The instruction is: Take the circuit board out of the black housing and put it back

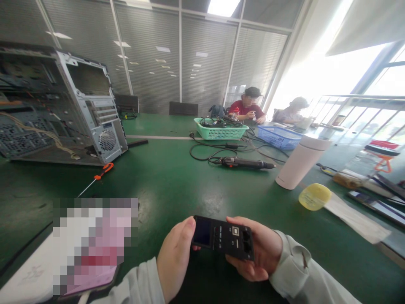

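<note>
Slightly aslant, black device (225,238), long axis left-right, screen (202,231) leftward

Electronics workshop: opened computer case (68,101), orange-handled screwdriver (105,170), corded power driver (247,163), basket (221,134) of cables, green worktable (171,190).

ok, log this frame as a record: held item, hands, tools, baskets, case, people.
held: black device with small screen and ports
left hand: on the screen end
right hand: on the port end
tools: orange-handled screwdriver, black corded tool
baskets: green basket with cables, blue basket
computer case: open-sided, left
people: person in red, another person, far right
</note>
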{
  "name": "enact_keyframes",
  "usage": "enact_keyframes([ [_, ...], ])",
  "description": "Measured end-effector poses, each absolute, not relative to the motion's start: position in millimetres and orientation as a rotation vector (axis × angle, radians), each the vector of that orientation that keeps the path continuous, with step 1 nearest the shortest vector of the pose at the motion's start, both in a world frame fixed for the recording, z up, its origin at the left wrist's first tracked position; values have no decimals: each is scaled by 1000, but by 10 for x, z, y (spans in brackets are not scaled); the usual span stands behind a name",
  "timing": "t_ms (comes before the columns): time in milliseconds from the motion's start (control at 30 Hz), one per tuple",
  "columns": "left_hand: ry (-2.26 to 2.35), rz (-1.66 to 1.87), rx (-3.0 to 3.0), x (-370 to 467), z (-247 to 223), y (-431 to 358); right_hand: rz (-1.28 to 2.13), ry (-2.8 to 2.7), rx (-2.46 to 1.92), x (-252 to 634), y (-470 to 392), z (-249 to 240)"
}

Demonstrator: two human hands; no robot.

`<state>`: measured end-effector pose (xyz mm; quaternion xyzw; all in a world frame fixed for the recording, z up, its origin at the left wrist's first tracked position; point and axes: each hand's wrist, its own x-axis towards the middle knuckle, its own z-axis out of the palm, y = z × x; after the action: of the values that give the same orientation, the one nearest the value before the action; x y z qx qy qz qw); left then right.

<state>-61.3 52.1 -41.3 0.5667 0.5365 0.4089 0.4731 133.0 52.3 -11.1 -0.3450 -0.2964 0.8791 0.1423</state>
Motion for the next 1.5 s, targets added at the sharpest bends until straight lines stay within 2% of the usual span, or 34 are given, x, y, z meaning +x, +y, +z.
enact_keyframes([
  [133, 1244, 966, 1429, -600, -416, 527, 2583, -945, -818, 1359, 519, -139],
  [233, 1202, 983, 1409, -596, -410, 539, 2452, -990, -1029, 1388, 527, -220],
  [367, 1099, 1025, 1479, -595, -401, 563, 1961, -1088, -1233, 1397, 552, -288],
  [500, 1097, 988, 1496, -584, -431, 571, 1579, -1201, -1234, 1407, 562, -248],
  [667, 1095, 1026, 1589, -568, -480, 566, 1045, -1642, -1155, 1442, 504, -210],
  [867, 1024, 1053, 1600, -552, -436, 568, 659, -1910, -1186, 1462, 478, -156],
  [1133, 982, 1060, 1504, -545, -387, 579, 610, -1927, -1176, 1445, 456, -103],
  [1500, 992, 1087, 1467, -545, -361, 543, 842, -1844, -1147, 1453, 484, -133],
])
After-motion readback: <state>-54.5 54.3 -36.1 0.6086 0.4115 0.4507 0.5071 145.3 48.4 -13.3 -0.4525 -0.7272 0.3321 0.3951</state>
